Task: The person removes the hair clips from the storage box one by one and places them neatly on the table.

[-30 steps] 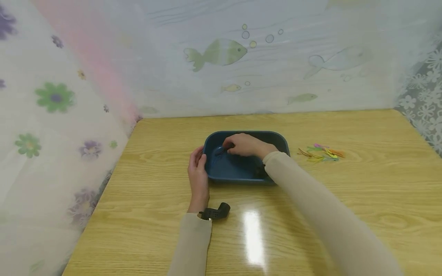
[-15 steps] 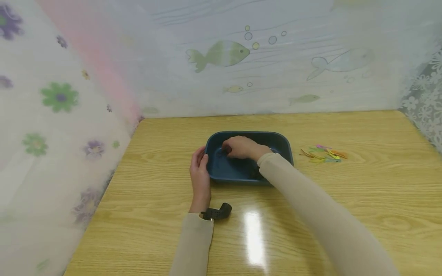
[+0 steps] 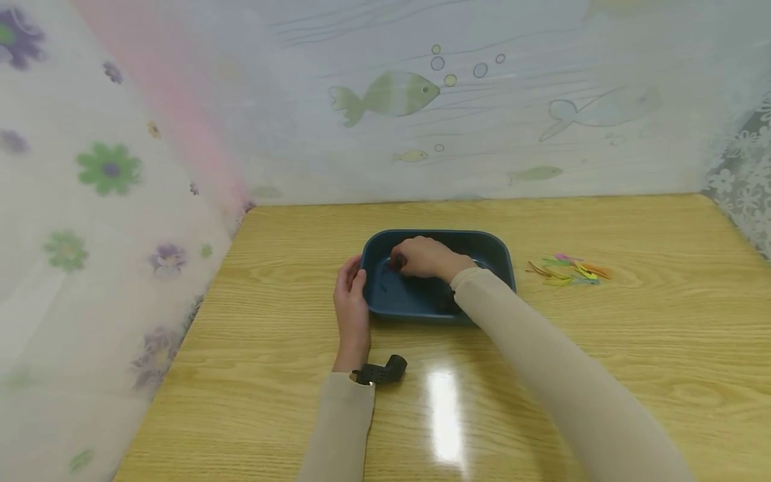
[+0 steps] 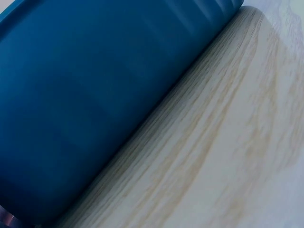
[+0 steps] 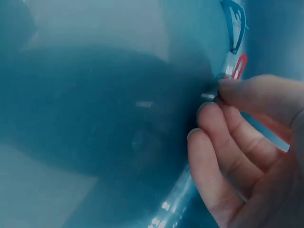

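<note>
A dark blue plastic basin [image 3: 385,304] stands on the table. At its left end my left hand [image 3: 352,304] grips the side, thumb at the rim and fingers along the outer wall. My right hand [image 3: 424,258] reaches down inside the basin. Between thumb and forefinger it pinches a red hair clip [image 5: 244,59], whose looped end shows in the right wrist view. Just beyond lies a blue hair clip [image 5: 231,33] by the basin's wall. The left wrist view shows only the basin's outer side [image 4: 95,95] and some table.
Right of the basin, several colourful hair clips [image 3: 572,271] lie in a loose pile on the wooden table [image 3: 271,348]. A black camera mount [image 3: 385,370] juts from the left wrist. Behind the table hangs a curtain [image 3: 301,154] printed with fish.
My right hand stays low in the left half of the basin, and a bit of red now shows at its fingertips. The left hand keeps its place at the basin's side.
</note>
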Motion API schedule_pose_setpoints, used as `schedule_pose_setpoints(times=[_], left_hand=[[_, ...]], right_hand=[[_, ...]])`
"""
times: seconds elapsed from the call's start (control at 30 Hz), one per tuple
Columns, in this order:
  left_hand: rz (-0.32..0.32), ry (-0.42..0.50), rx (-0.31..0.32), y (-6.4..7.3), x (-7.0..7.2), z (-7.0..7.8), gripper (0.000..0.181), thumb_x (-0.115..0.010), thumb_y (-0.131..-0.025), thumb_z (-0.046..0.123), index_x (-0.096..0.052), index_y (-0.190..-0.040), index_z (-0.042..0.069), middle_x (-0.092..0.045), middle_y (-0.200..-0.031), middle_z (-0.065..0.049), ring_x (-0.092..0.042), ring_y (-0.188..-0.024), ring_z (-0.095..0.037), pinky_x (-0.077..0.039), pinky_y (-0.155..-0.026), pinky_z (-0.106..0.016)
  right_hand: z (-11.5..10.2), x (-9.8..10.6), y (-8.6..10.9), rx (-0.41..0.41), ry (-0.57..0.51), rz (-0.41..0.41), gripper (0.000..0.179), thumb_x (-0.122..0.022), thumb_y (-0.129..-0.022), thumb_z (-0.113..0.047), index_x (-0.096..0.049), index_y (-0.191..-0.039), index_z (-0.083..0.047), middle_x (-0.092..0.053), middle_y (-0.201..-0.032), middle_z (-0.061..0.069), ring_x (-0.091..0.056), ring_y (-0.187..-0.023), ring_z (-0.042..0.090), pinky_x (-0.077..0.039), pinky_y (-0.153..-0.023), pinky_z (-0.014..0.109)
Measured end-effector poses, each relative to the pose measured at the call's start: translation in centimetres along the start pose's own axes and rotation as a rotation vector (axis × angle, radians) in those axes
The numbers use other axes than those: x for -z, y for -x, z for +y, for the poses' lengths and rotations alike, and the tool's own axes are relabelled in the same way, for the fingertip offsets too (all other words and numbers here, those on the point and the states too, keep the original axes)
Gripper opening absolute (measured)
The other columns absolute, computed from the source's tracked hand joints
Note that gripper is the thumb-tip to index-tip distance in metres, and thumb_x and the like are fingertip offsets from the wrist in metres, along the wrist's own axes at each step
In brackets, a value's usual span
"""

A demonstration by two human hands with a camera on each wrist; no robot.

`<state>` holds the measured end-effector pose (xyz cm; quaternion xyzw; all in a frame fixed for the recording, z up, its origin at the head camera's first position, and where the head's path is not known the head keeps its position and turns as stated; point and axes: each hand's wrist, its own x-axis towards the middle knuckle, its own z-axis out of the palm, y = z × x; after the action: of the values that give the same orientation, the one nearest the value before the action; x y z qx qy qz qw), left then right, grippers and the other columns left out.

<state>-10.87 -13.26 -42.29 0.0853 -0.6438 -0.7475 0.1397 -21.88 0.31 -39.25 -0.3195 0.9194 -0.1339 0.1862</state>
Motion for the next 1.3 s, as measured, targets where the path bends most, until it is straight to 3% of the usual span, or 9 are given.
schedule_pose_setpoints(times=[0.3,0.47,0.7,0.97,1.17,1.3], left_hand=[[-0.006,-0.008,-0.001,0.1,-0.1,0.1,0.032,-0.040,-0.095,0.015,-0.045,-0.126,0.006,-0.048,-0.125,-0.005,-0.043,-0.115,-0.016,-0.034,-0.096,-0.031],[-0.002,-0.007,-0.005,0.1,-0.1,0.3,0.032,-0.040,-0.095,0.014,-0.045,-0.126,0.005,-0.047,-0.126,-0.006,-0.043,-0.115,-0.015,-0.033,-0.096,-0.029],[0.004,-0.018,0.001,0.2,-0.1,0.2,0.033,-0.041,-0.095,0.016,-0.045,-0.126,0.005,-0.048,-0.125,-0.003,-0.043,-0.113,-0.011,-0.032,-0.097,-0.028],[0.007,-0.019,-0.004,0.1,-0.3,0.2,0.033,-0.041,-0.095,0.014,-0.045,-0.126,0.004,-0.047,-0.125,-0.004,-0.043,-0.113,-0.010,-0.032,-0.097,-0.027],[0.011,-0.017,-0.004,0.0,-0.2,0.1,0.032,-0.041,-0.095,0.013,-0.045,-0.126,0.004,-0.047,-0.126,-0.005,-0.043,-0.114,-0.012,-0.031,-0.097,-0.028],[0.011,-0.005,-0.006,-0.3,0.0,-0.8,0.031,-0.042,-0.095,0.016,-0.047,-0.125,0.008,-0.048,-0.124,0.000,-0.043,-0.114,-0.010,-0.032,-0.097,-0.027]], right_hand=[[0.8,0.8,0.8,-0.022,0.013,0.007,0.013,-0.057,-0.084,-0.021,-0.067,-0.091,-0.016,-0.060,-0.082,-0.004,-0.052,-0.071,0.014,-0.043,-0.065,0.029],[1.0,1.8,1.5,0.001,-0.004,0.008,0.014,-0.056,-0.085,-0.022,-0.066,-0.091,-0.015,-0.060,-0.079,-0.004,-0.052,-0.069,0.014,-0.043,-0.065,0.029],[1.9,2.9,2.9,0.019,-0.183,-0.010,0.015,-0.053,-0.088,-0.021,-0.066,-0.092,-0.015,-0.063,-0.077,-0.002,-0.058,-0.065,0.012,-0.046,-0.066,0.030],[3.2,3.6,4.4,0.010,-0.318,0.028,0.015,-0.056,-0.087,-0.023,-0.066,-0.095,-0.014,-0.063,-0.085,0.000,-0.060,-0.069,0.015,-0.047,-0.066,0.030],[3.5,4.2,5.6,0.002,-0.295,0.072,0.015,-0.056,-0.087,-0.026,-0.065,-0.094,-0.016,-0.063,-0.085,0.002,-0.058,-0.069,0.018,-0.045,-0.065,0.032],[3.6,4.5,6.2,0.010,-0.275,0.092,0.015,-0.056,-0.088,-0.027,-0.065,-0.093,-0.016,-0.063,-0.081,0.006,-0.055,-0.066,0.019,-0.044,-0.063,0.032]])
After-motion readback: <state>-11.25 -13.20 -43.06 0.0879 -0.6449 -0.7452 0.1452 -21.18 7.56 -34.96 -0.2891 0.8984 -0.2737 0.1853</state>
